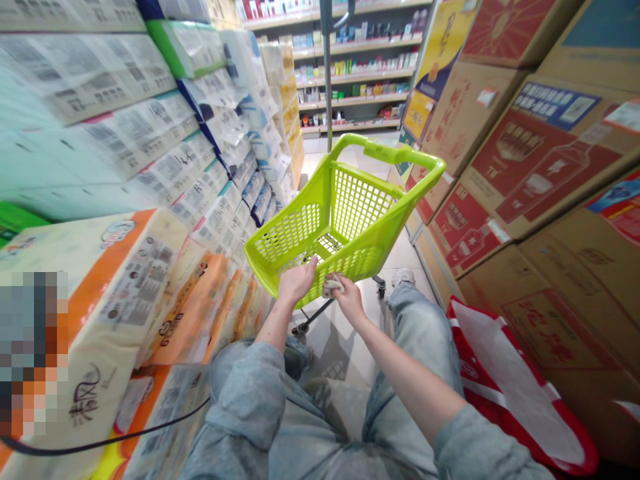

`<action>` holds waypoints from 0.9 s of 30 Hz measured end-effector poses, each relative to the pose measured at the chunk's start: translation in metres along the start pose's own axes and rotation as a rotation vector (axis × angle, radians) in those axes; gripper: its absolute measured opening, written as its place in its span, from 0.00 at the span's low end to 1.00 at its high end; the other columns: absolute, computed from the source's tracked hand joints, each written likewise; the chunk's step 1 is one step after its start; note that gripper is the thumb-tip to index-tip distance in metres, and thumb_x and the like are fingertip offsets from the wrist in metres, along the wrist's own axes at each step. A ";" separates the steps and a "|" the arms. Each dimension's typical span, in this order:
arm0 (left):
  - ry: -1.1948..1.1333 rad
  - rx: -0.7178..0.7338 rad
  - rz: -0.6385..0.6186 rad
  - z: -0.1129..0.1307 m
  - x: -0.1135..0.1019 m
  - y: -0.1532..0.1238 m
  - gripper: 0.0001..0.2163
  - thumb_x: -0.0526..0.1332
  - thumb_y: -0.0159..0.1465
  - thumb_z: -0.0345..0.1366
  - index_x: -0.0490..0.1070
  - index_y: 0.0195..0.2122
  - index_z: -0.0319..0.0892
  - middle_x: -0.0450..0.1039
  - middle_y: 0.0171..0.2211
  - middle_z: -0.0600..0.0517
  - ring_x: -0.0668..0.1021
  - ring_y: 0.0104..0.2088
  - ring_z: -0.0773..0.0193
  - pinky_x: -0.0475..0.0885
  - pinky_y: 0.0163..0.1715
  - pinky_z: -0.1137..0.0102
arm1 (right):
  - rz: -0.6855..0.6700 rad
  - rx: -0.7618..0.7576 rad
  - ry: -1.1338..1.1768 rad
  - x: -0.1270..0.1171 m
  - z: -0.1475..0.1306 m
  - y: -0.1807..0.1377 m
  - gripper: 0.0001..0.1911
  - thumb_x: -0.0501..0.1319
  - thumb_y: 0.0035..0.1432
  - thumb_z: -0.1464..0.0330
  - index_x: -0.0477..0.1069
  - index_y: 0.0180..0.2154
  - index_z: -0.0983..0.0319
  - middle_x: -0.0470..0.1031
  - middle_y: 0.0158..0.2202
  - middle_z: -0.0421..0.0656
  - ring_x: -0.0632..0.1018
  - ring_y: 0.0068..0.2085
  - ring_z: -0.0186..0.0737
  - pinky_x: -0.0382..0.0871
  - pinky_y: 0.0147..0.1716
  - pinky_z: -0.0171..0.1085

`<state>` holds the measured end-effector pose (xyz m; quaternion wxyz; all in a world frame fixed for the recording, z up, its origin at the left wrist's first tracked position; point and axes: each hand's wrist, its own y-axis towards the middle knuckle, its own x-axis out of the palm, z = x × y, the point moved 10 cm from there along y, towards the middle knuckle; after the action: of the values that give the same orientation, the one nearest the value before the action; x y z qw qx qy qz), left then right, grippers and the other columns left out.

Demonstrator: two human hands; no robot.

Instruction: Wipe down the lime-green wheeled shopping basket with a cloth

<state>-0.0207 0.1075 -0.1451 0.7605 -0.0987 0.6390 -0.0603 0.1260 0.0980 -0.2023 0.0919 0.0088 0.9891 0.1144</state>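
Note:
A lime-green plastic shopping cart (367, 200) with a perforated basket stands in front of me, its handle toward the far right. My left hand (297, 283) grips the near side rim of the basket, thumb pointing up; its other fingers are partly hidden. Bunched in the closed fingers of my right hand (351, 301) is a greyish-beige cloth (332, 285), which lies against the outer side of the basket. Under the basket, the cart's dark frame and wheels (301, 328) show between my legs.
Stacked tissue packs (150, 267) line the left side. Cardboard cartons (545, 153) rise on the right, with a red-and-white bag (520, 380) below them. Stocked shelves (360, 67) and a grey pole (328, 80) are beyond the cart. A black cable (125, 433) crosses at lower left.

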 end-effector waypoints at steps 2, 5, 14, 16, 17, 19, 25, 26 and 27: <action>-0.051 -0.035 -0.005 -0.005 0.001 0.003 0.34 0.27 0.67 0.51 0.70 0.50 0.45 0.76 0.45 0.43 0.77 0.49 0.54 0.69 0.46 0.62 | 0.005 -0.019 0.038 -0.005 -0.006 0.000 0.19 0.55 0.46 0.74 0.75 0.41 0.61 0.78 0.43 0.45 0.77 0.46 0.44 0.68 0.49 0.43; -0.168 -0.065 0.009 -0.010 0.001 0.006 0.34 0.27 0.67 0.53 0.71 0.49 0.47 0.75 0.48 0.46 0.76 0.50 0.55 0.68 0.47 0.62 | 0.018 -0.049 0.063 0.000 -0.018 0.000 0.20 0.55 0.47 0.74 0.75 0.43 0.60 0.77 0.46 0.45 0.76 0.48 0.44 0.67 0.51 0.44; -0.664 -0.069 0.093 -0.021 0.004 0.013 0.33 0.32 0.65 0.58 0.72 0.48 0.50 0.76 0.47 0.51 0.75 0.49 0.54 0.66 0.51 0.58 | -0.066 -0.082 0.056 0.015 -0.026 -0.008 0.20 0.56 0.48 0.75 0.76 0.44 0.58 0.77 0.47 0.44 0.75 0.51 0.43 0.66 0.54 0.44; -0.854 -0.033 0.128 -0.022 0.001 0.014 0.33 0.32 0.65 0.57 0.72 0.48 0.45 0.76 0.46 0.48 0.77 0.45 0.57 0.69 0.48 0.61 | -0.079 -0.069 0.054 0.009 -0.019 -0.010 0.20 0.56 0.48 0.75 0.76 0.42 0.58 0.77 0.46 0.44 0.75 0.50 0.43 0.66 0.53 0.45; -0.935 -0.021 0.144 -0.023 -0.001 0.013 0.33 0.32 0.66 0.56 0.71 0.48 0.42 0.76 0.46 0.47 0.78 0.43 0.58 0.70 0.46 0.62 | -0.069 -0.056 0.056 0.005 -0.015 -0.011 0.20 0.55 0.47 0.75 0.76 0.42 0.59 0.77 0.46 0.44 0.75 0.49 0.43 0.66 0.54 0.46; -0.982 -0.004 0.178 -0.029 -0.008 0.009 0.33 0.31 0.67 0.52 0.70 0.49 0.38 0.75 0.46 0.43 0.78 0.42 0.60 0.72 0.43 0.65 | -0.024 -0.027 0.063 -0.004 -0.005 -0.012 0.20 0.55 0.47 0.75 0.75 0.43 0.60 0.77 0.47 0.45 0.75 0.50 0.44 0.65 0.54 0.47; -0.195 -0.008 0.108 -0.050 -0.009 -0.012 0.28 0.38 0.68 0.49 0.74 0.41 0.40 0.77 0.44 0.42 0.77 0.46 0.54 0.69 0.46 0.63 | 0.178 -0.078 -0.009 -0.047 -0.013 0.001 0.21 0.54 0.51 0.74 0.72 0.47 0.61 0.75 0.48 0.48 0.73 0.51 0.44 0.64 0.55 0.49; -0.086 -0.052 0.074 -0.057 -0.004 -0.015 0.28 0.37 0.68 0.48 0.75 0.41 0.40 0.77 0.42 0.41 0.77 0.46 0.53 0.69 0.45 0.62 | 0.211 -0.123 -0.048 -0.054 -0.024 0.004 0.22 0.53 0.52 0.74 0.71 0.49 0.61 0.74 0.49 0.48 0.72 0.52 0.44 0.64 0.55 0.49; -0.003 -0.093 0.055 -0.062 -0.001 -0.018 0.29 0.36 0.69 0.48 0.75 0.42 0.40 0.78 0.41 0.41 0.78 0.45 0.53 0.70 0.44 0.62 | 0.235 -0.178 -0.094 -0.059 -0.036 0.008 0.23 0.53 0.53 0.75 0.70 0.51 0.60 0.72 0.50 0.48 0.71 0.53 0.44 0.62 0.56 0.49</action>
<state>-0.0809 0.0855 -0.1503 0.7574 -0.1166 0.6424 -0.0094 0.1769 0.0950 -0.1553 0.1247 0.1215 0.9618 0.2112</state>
